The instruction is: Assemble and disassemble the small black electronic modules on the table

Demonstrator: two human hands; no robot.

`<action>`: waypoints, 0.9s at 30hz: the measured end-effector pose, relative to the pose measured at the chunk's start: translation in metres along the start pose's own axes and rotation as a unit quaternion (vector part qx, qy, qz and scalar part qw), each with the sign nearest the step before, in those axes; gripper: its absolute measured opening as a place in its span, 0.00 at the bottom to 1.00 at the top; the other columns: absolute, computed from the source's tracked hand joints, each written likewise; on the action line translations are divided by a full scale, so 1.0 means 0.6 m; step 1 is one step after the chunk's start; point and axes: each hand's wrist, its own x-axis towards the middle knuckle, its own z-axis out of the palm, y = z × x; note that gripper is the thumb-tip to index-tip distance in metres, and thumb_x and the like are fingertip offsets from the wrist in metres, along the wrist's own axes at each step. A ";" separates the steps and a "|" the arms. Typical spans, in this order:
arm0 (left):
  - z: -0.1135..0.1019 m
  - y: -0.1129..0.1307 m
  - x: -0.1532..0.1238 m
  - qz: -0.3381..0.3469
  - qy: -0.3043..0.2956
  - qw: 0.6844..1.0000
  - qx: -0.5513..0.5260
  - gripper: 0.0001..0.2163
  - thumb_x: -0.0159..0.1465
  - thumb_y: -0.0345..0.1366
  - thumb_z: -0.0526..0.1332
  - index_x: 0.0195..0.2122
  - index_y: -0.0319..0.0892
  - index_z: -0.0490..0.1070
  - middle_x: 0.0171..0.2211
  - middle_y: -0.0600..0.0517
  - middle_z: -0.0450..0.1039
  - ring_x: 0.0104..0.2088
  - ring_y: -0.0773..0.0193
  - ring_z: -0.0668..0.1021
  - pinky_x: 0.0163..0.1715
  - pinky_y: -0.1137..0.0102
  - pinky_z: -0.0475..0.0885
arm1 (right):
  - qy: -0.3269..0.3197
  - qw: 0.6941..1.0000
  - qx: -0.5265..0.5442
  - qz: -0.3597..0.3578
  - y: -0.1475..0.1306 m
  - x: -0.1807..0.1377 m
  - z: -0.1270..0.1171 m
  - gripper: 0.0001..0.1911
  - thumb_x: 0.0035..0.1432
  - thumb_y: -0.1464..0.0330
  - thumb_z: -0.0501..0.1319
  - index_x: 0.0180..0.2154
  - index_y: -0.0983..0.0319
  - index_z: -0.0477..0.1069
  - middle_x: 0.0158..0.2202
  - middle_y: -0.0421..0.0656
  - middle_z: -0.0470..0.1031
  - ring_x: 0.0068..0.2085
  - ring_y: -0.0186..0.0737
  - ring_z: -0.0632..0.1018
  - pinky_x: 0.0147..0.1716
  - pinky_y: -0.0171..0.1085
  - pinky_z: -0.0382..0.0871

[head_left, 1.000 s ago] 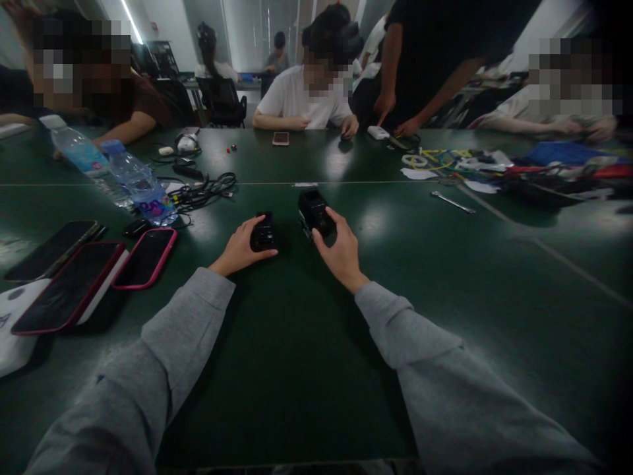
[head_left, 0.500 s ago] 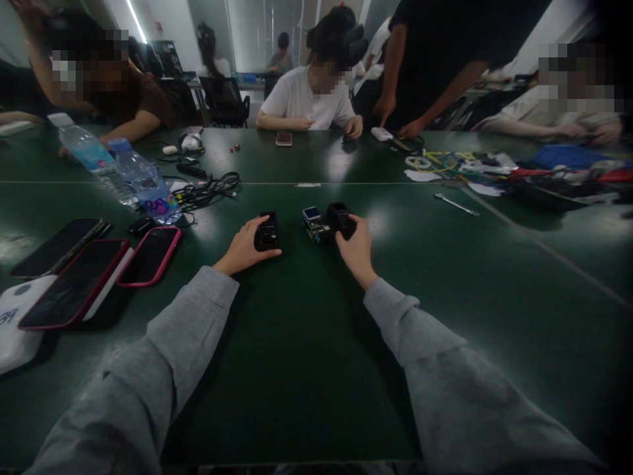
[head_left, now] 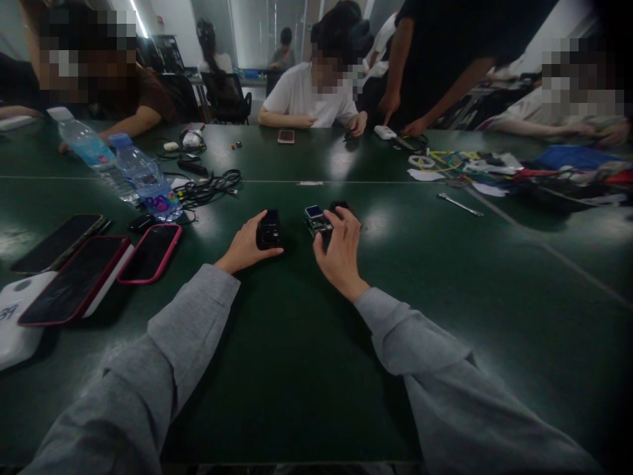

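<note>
A small circuit board [head_left: 318, 225] sits on the green table [head_left: 297, 363] within the parted thumb and fingers of the right hand [head_left: 342, 249], grip unclear, beside a black case [head_left: 338, 206], while the left hand [head_left: 244, 244] clasps a black device [head_left: 270, 231], a pink-edged phone [head_left: 151, 254] lying farther left.

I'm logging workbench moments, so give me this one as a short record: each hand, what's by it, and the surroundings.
Left hand: thumb and fingers around a black device
Right hand: fingers at a circuit board with a small screen; exact contact unclear
Beyond right hand: black housing, mostly hidden
Left side: pink-edged phone, purple-labelled bottle, black cables
Right side: wrench
Surface: dark green table
</note>
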 end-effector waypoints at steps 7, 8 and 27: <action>0.011 -0.023 0.000 0.040 0.026 0.999 -0.027 0.53 0.53 0.52 0.70 0.71 0.40 0.40 0.68 0.32 0.51 0.65 0.36 0.62 0.61 0.42 0.61 | -0.121 0.982 0.139 0.042 -0.111 0.003 0.083 0.32 0.65 0.61 0.56 0.65 0.63 0.51 0.66 0.59 0.54 0.67 0.58 0.60 0.62 0.59 0.60; 0.011 -0.028 0.000 0.049 0.023 0.998 -0.032 0.52 0.55 0.50 0.68 0.72 0.40 0.37 0.68 0.32 0.51 0.66 0.37 0.62 0.62 0.42 0.60 | -0.133 0.976 0.156 0.067 -0.122 0.005 0.099 0.35 0.63 0.61 0.58 0.66 0.64 0.50 0.66 0.60 0.53 0.67 0.60 0.59 0.61 0.60 0.61; 0.006 -0.040 0.003 0.037 -0.023 0.997 -0.056 0.57 0.52 0.47 0.71 0.72 0.43 0.31 0.71 0.36 0.43 0.70 0.36 0.53 0.66 0.41 0.52 | -0.133 0.949 0.257 0.122 -0.135 0.007 0.136 0.32 0.60 0.71 0.59 0.65 0.61 0.54 0.63 0.54 0.60 0.63 0.52 0.67 0.62 0.52 0.64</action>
